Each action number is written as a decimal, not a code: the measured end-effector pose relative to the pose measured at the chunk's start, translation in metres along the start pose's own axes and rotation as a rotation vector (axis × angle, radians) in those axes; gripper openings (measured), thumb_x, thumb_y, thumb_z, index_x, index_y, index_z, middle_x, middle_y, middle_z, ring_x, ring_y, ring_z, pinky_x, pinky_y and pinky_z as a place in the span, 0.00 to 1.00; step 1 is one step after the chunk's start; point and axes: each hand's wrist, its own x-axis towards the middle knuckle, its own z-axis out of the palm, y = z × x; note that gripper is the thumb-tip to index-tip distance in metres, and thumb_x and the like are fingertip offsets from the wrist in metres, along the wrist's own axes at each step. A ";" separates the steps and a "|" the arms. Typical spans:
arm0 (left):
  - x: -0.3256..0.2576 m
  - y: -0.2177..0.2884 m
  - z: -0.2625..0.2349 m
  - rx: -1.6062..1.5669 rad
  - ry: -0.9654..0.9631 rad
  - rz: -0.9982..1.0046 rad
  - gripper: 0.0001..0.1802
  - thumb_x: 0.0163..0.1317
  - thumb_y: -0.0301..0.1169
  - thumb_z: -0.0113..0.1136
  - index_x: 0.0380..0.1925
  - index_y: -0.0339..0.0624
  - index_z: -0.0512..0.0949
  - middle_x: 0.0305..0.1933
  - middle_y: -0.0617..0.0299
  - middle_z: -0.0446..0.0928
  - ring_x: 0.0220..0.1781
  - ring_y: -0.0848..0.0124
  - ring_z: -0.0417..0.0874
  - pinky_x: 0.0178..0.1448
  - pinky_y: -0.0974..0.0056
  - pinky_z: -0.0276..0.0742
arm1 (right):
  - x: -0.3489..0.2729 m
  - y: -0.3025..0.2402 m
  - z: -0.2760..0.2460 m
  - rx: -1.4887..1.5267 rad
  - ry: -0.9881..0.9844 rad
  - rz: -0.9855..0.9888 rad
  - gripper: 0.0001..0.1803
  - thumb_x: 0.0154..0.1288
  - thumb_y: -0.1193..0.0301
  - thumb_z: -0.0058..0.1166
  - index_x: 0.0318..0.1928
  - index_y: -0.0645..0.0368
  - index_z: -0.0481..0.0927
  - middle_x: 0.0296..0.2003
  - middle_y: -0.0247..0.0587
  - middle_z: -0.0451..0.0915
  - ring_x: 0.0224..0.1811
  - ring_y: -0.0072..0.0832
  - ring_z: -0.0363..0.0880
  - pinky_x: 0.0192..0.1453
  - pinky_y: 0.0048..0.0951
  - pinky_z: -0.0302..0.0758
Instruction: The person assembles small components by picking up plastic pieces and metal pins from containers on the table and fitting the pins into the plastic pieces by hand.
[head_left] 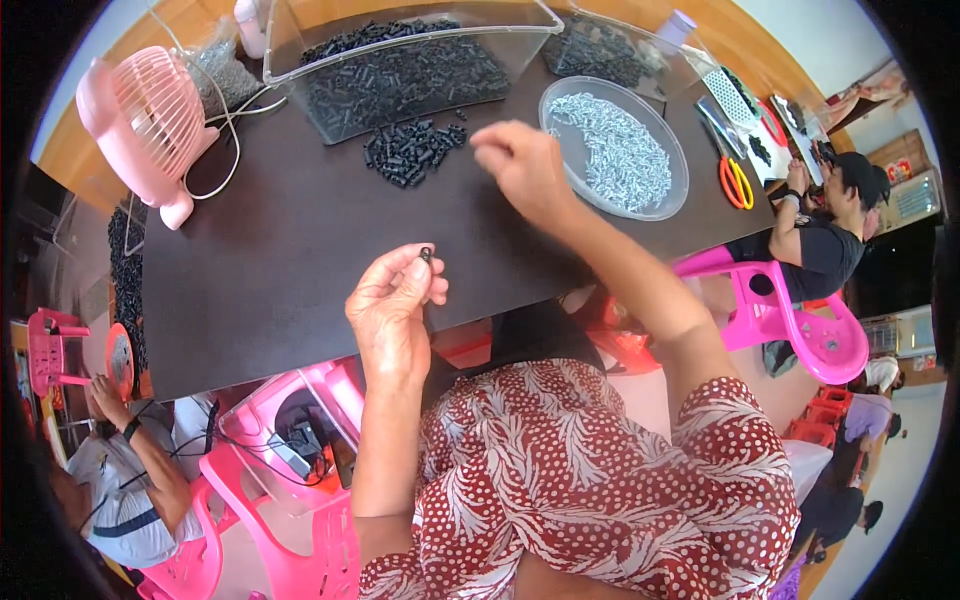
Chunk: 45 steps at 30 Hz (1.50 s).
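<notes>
My left hand is raised over the near part of the dark table, with a small black plastic piece pinched between thumb and fingers. Farther out, my right hand hovers between a loose heap of small black plastic pieces and a round clear tray. Motion smears its fingers, so whether they hold anything is unclear. Many small silvery metal pins lie in the tray.
Two clear bins of black parts, a large one and another, stand at the back. A pink fan with a white cord is at left. Scissors with orange-yellow handles lie at right. Other people sit at both sides near pink chairs.
</notes>
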 end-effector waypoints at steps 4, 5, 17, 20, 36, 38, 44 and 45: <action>0.000 0.001 0.001 -0.013 0.000 0.008 0.09 0.57 0.25 0.59 0.37 0.33 0.78 0.31 0.56 0.78 0.27 0.71 0.78 0.32 0.70 0.72 | 0.040 0.035 0.011 -0.152 0.035 0.097 0.07 0.51 0.70 0.54 0.26 0.60 0.80 0.25 0.52 0.79 0.31 0.48 0.78 0.39 0.44 0.72; 0.001 0.000 0.001 -0.013 -0.004 0.007 0.09 0.57 0.25 0.59 0.37 0.33 0.78 0.31 0.56 0.78 0.27 0.71 0.78 0.32 0.70 0.72 | 0.048 0.039 0.013 -0.153 0.038 0.098 0.07 0.51 0.70 0.54 0.26 0.60 0.80 0.25 0.52 0.79 0.31 0.48 0.78 0.39 0.44 0.72; 0.001 0.001 -0.001 -0.032 0.007 -0.006 0.08 0.57 0.25 0.59 0.37 0.32 0.78 0.31 0.55 0.78 0.27 0.71 0.78 0.32 0.69 0.72 | 0.063 0.049 0.043 -0.396 -0.128 0.027 0.09 0.49 0.69 0.55 0.30 0.60 0.80 0.27 0.51 0.80 0.34 0.47 0.78 0.41 0.42 0.73; 0.002 0.000 -0.004 -0.032 -0.017 0.006 0.09 0.57 0.24 0.57 0.38 0.32 0.77 0.32 0.54 0.78 0.28 0.70 0.77 0.32 0.67 0.73 | 0.059 0.047 0.034 -0.351 -0.144 -0.058 0.10 0.51 0.72 0.51 0.35 0.59 0.81 0.29 0.51 0.80 0.36 0.47 0.78 0.45 0.41 0.73; -0.004 0.004 0.004 -0.019 0.027 -0.005 0.08 0.58 0.24 0.57 0.37 0.31 0.76 0.30 0.55 0.78 0.26 0.72 0.77 0.29 0.71 0.72 | -0.032 -0.077 -0.012 0.790 -0.369 0.354 0.06 0.55 0.78 0.57 0.34 0.66 0.80 0.26 0.32 0.79 0.29 0.13 0.74 0.33 0.16 0.72; -0.006 0.005 0.007 0.005 0.053 0.001 0.08 0.58 0.23 0.57 0.37 0.31 0.76 0.30 0.54 0.78 0.25 0.72 0.77 0.28 0.71 0.72 | -0.034 -0.079 -0.011 0.770 -0.380 0.371 0.06 0.55 0.79 0.56 0.36 0.67 0.80 0.28 0.33 0.79 0.31 0.14 0.76 0.35 0.16 0.74; -0.009 0.003 0.007 0.086 0.079 0.062 0.07 0.58 0.21 0.56 0.36 0.31 0.76 0.29 0.56 0.78 0.24 0.74 0.77 0.27 0.73 0.72 | -0.038 -0.080 -0.005 0.806 -0.312 0.319 0.04 0.55 0.77 0.55 0.31 0.66 0.79 0.24 0.34 0.79 0.26 0.15 0.77 0.30 0.17 0.73; -0.010 0.003 0.008 0.085 0.079 0.062 0.07 0.58 0.21 0.56 0.36 0.31 0.76 0.29 0.56 0.78 0.24 0.74 0.77 0.27 0.73 0.72 | -0.038 -0.082 -0.006 0.750 -0.308 0.301 0.05 0.55 0.77 0.55 0.32 0.66 0.79 0.24 0.34 0.79 0.26 0.15 0.77 0.30 0.17 0.73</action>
